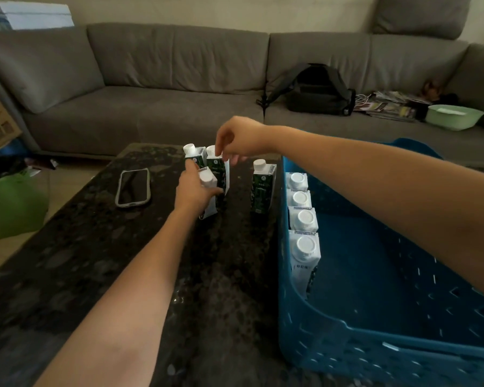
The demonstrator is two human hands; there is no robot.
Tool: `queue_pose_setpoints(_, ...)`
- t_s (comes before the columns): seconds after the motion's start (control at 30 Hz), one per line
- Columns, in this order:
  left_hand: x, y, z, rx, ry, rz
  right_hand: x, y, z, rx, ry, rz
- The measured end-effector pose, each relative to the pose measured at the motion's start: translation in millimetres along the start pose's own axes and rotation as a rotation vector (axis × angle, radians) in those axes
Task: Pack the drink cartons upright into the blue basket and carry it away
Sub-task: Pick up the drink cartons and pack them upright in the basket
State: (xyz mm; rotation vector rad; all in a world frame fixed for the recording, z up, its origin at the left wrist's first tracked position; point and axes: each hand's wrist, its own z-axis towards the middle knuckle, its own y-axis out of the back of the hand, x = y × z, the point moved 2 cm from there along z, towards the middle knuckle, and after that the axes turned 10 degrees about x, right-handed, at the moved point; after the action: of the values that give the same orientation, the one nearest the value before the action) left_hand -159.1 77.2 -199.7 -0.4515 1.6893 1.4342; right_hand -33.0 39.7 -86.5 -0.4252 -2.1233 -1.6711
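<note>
Left hand [192,191] grips a tilted carton [211,191] on the dark table [95,261]. Right hand [239,141] pinches the top of a carton behind it [218,166]. Another stands alone [263,188] beside the blue basket [347,344], which holds four upright cartons [302,219]. Phone [133,187] lies left.

A dark, speckled stone desk [90,247] carries everything here. On its left part lies a phone [133,187] in a grey case, flat and face up; farther back stand three drink cartons [220,170] close together, with a fourth lone carton [263,188] upright just beside the blue basket [333,356]. The basket sits on the right side of the desk, its near corner reaching toward the front edge.
</note>
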Motion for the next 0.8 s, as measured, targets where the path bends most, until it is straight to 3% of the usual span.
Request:
queue_pose_setpoints(0.13, -12, 16, -24, -0.127, -0.106, -0.057, 1, 13, -19, -0.024, 0.003, 0.051)
queue_pose_setpoints(0.33, -88, 69, -65, -0.259, -0.300, -0.026, 25, 19, -66, 0.029, 0.040, 0.033)
queue_pose_setpoints(0.43, -131, 91, -94, -0.215, -0.440, -0.099, 42, 22, -105, -0.037, 0.084, 0.137)
queue_pose_setpoints(0.67, -207, 97, -156, -0.046, -0.722, 0.004, 54, 33, -210, -0.272, 0.125, 0.244)
queue_pose_setpoints(0.8, -223, 75, -171, 0.222, -0.730, -0.035, 36, 18, -265, -0.310, 0.078, 0.424)
